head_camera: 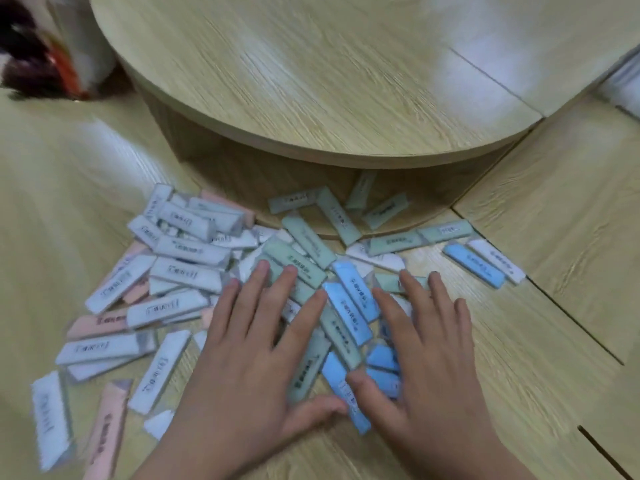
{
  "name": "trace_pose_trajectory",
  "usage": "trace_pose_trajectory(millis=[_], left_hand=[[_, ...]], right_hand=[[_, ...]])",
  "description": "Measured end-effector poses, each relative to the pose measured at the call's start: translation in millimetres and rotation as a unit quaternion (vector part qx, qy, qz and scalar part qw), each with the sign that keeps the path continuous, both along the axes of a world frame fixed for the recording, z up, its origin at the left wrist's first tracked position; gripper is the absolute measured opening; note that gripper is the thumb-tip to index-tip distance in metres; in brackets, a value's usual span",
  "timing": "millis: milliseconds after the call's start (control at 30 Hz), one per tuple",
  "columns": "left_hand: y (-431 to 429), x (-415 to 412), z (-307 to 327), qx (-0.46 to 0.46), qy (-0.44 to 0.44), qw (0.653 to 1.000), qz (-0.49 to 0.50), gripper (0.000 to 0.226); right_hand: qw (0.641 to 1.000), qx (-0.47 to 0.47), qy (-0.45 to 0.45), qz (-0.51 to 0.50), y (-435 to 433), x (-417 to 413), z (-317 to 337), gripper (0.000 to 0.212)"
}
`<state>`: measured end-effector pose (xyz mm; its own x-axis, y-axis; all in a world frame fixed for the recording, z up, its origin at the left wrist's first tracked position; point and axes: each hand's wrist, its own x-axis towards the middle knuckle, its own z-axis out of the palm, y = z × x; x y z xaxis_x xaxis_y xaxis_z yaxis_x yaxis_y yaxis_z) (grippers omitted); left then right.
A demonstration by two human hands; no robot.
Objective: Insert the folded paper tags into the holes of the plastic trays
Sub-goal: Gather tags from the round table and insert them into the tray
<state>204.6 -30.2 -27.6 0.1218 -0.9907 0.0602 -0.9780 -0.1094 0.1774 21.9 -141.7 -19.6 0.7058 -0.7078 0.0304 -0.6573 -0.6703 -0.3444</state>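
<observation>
A heap of several folded paper tags in clear plastic sleeves lies on the wooden surface: white ones (188, 249) to the left, green ones (308, 242) in the middle, blue ones (472, 266) to the right, pink ones (104, 433) at the lower left. My left hand (256, 348) lies flat on the green tags with fingers spread and straight. My right hand (426, 351) lies flat on the blue tags beside it, fingers also straight. Tags under both palms are hidden. I see no separate plastic tray with holes.
A round wooden raised tier (311, 81) overhangs the far side of the heap, and a few green tags (362, 190) lie in its shadow. Seams and a slot (602, 452) cut the wood at the right. A blurred dark and orange object (38, 53) sits at the top left.
</observation>
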Motion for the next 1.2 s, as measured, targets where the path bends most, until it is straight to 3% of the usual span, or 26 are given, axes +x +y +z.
trace_pose_trajectory(millis=[67, 133, 267, 400, 733, 833, 933, 1000, 1067, 1200], left_hand=[[-0.7, 10.2, 4.0, -0.044, 0.02, 0.999, -0.004, 0.088], [-11.2, 20.0, 10.3, -0.06, 0.031, 0.997, 0.023, 0.084], [-57.9, 41.1, 27.2, 0.033, -0.021, 0.995, 0.092, 0.084], [-81.2, 58.4, 26.6, 0.09, -0.062, 0.991, 0.073, 0.086], [-41.8, 36.7, 27.2, 0.092, -0.048, 0.992, -0.069, 0.073], [-39.7, 30.9, 25.8, 0.075, -0.036, 0.995, -0.048, 0.073], [-38.5, 24.3, 26.2, 0.05, -0.029, 0.998, -0.004, 0.077], [-37.8, 19.4, 26.1, 0.05, -0.028, 0.998, 0.035, 0.079], [-36.7, 19.4, 26.3, 0.064, -0.025, 0.994, 0.089, 0.084], [-28.6, 44.1, 24.2, 0.084, -0.017, 0.98, 0.179, 0.091]], right_hand=[[0.999, -0.002, -0.033, 0.024, -14.3, 12.1, 10.7, 0.079], [0.998, -0.02, -0.006, 0.06, -39.1, 35.0, 21.8, 0.076], [0.985, -0.074, 0.126, 0.086, -83.6, 91.2, 30.1, 0.074], [0.969, -0.098, 0.182, 0.133, -90.3, 93.1, 23.2, 0.074], [0.967, -0.01, 0.099, 0.235, -42.4, 22.0, 26.5, 0.064], [0.986, -0.021, 0.033, 0.161, -58.6, -11.2, 33.3, 0.063], [0.998, -0.019, 0.039, -0.039, -96.3, -46.0, 38.6, 0.092], [0.988, 0.052, 0.073, -0.122, -117.4, -58.2, 33.4, 0.111], [0.988, 0.086, 0.084, -0.092, -128.3, -58.5, 21.1, 0.114], [0.993, 0.041, 0.112, 0.011, -130.4, -37.4, 9.1, 0.097]])
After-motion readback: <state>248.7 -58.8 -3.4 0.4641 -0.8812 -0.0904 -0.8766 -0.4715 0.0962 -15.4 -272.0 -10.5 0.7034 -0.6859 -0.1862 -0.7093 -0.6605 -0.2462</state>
